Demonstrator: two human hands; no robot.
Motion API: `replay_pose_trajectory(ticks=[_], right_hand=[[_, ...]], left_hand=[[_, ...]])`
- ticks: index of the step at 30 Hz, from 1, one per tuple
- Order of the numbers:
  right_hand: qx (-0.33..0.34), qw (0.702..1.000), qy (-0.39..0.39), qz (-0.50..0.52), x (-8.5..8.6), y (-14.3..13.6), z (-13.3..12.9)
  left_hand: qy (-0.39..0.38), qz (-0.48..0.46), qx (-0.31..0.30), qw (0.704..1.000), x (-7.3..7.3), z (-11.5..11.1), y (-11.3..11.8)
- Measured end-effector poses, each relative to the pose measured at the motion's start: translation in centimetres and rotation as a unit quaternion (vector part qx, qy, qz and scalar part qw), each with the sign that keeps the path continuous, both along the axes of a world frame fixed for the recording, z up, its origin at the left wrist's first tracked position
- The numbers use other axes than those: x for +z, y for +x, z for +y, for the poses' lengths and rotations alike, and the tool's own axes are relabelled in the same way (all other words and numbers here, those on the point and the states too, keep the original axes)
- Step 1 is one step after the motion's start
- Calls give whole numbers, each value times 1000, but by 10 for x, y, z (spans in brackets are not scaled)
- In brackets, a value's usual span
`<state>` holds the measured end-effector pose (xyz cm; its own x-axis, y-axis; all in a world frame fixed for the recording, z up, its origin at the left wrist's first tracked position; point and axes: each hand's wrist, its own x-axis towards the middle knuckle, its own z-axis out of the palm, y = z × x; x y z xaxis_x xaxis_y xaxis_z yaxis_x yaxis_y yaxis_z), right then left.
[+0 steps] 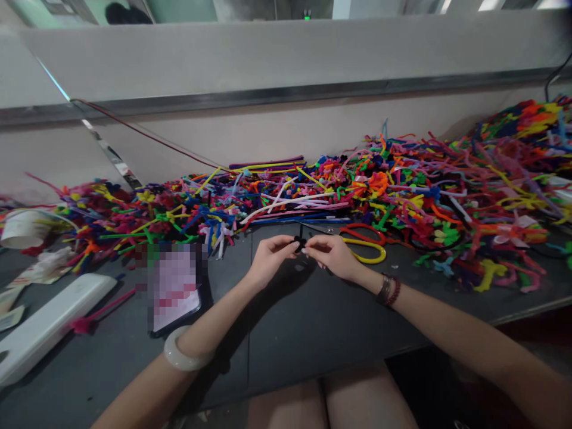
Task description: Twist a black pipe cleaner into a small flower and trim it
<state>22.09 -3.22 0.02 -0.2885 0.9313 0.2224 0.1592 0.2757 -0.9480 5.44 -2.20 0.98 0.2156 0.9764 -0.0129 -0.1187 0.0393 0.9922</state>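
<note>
Above the dark table, my left hand pinches a small black fuzzy piece, which looks like a bent black pipe cleaner, between thumb and forefinger. From the other side, the fingertips of my right hand close on the same piece. One thin black end sticks up between the hands; the piece's full shape is too small and partly covered by fingers. Just beyond my right hand lie scissors with a red and a yellow handle loop, their blades partly behind the hand.
A long heap of coloured pipe cleaners runs along the wall. To the left are a phone, a long white device, a pink stem with a fuzzy end and a white cup. The table's near edge borders my lap.
</note>
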Motion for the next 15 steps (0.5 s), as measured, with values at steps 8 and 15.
replay_pose_trajectory(ticks=[8,15], right_hand=[[-31,998,-15,61,-3,4,9],[-19,999,-19,20,-2,1,4]], left_hand=[[-52,-33,-38,997,-4,1,-2],[-13,3,-34,999,-4,2,-2]])
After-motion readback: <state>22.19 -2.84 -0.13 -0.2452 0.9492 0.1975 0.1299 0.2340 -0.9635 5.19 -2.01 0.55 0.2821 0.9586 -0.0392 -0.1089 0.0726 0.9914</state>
